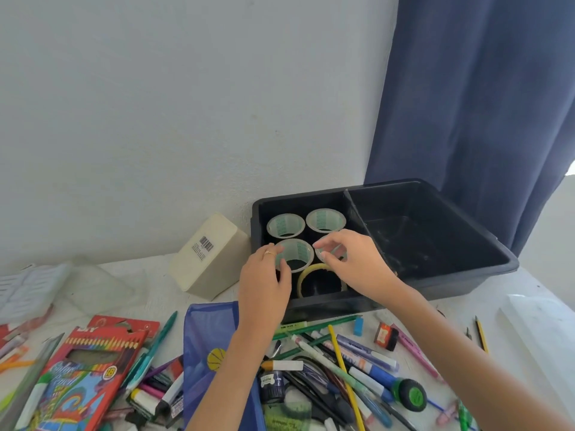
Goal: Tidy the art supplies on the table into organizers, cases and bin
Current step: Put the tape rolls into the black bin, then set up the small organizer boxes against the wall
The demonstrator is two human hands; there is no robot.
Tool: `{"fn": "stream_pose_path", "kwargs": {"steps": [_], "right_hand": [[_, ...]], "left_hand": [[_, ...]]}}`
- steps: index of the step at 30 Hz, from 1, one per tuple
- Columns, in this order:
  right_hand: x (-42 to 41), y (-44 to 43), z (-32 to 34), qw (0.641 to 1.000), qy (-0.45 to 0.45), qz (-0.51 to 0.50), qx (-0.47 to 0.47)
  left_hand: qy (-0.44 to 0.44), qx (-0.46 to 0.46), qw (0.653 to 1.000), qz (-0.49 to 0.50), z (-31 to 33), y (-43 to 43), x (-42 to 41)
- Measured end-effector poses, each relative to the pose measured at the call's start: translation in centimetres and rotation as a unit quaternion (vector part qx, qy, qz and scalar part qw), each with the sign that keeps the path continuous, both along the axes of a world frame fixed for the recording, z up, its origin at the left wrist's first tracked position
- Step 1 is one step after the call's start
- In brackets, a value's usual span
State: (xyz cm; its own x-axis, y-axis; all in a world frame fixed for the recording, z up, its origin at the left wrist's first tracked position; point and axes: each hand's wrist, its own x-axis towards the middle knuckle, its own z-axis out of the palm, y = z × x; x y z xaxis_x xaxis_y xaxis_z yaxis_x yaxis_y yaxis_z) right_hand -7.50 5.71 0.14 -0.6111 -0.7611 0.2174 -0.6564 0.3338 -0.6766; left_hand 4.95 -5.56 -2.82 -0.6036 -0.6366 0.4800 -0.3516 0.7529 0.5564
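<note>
Both hands are in the bin (451, 287), which sits at the back of the table (451, 318) against the wall (155, 104), with a blue curtain (482, 104) just behind its right end. All the business is in the left compartment. Two tape rolls stand on end at the back, one on the left (285, 223) and one on the right (325, 219), side by side.

The left hand (267, 275), a ring (269, 252) on one finger, curls round the front-left roll (295, 253), thumb on the near side and fingers over the rim. That one is gripped. The right hand (351, 259) pinches the rim of the front-right roll (326, 255) between thumb and forefinger; most of that roll is hidden under the hand. A yellow roll (301, 283) lies nearest the front wall, just beside both hands, touched by neither as far as can be seen.

Outside the bin, a cream box (211, 256) leans just to its left. In front, a blue pouch (211, 337) lies under the left forearm. A red pencil box (84, 368) sits far left, and a heap of pens (342, 362) lies between the two arms and spreads right.
</note>
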Motion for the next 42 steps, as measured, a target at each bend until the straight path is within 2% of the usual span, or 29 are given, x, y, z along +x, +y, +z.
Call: {"fn": "stream_pose_path", "kwargs": {"steps": [10, 17, 24, 31, 36, 42], "right_hand": [[6.6, 0.8, 0.2, 0.995, -0.028, 0.045, -0.085], [11.1, 0.6, -0.5, 0.991, -0.055, 0.093, -0.076], [15.1, -3.8, -0.2, 0.990, -0.078, 0.100, -0.067], [14.8, -10.3, -1.1, 0.988, -0.138, -0.003, -0.065], [14.3, -14.0, -2.6, 0.968, -0.217, -0.117, -0.057], [14.5, -16.2, -2.9, 0.947, -0.260, -0.177, -0.062]], "left_hand": [[0.133, 0.202, 0.970, -0.012, 2.6, 3.8, 5.4], [0.169, 0.222, 0.960, 0.034, 2.0, 4.8, 10.5], [0.192, 0.240, 0.947, 0.094, 2.3, 1.2, 15.3], [0.166, 0.245, 0.952, 0.074, 2.5, -6.1, 16.3], [0.099, 0.260, 0.960, 0.014, 2.2, -11.2, 14.3], [-0.011, 0.220, 0.974, -0.050, 0.7, -15.1, 9.8]]}}
